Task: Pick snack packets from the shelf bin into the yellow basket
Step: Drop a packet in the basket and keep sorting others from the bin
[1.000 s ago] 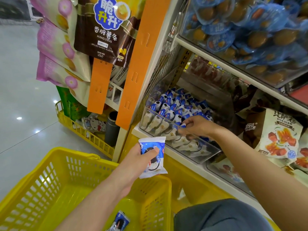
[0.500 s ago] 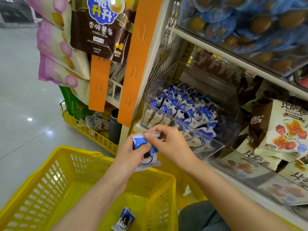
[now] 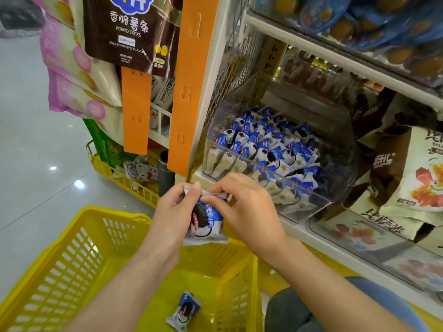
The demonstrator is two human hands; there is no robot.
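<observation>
both hands, left hand and right hand, pinch one snack packet above the yellow basket far rim.

One yellow basket with one snack packet inside, one shelf bin heaped with many.

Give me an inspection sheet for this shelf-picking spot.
Surface: white shelf carries the clear bin.
Job's things: bin full of blue packets; loose packet lies in the yellow basket; held packet between both hands.
Clutter: potato-stick bag and pink bags hang on the left.
Grippers: left hand grips the held packet; right hand pinches its top.
Cables: nothing seen.
Surroundings: glossy grey floor.
</observation>
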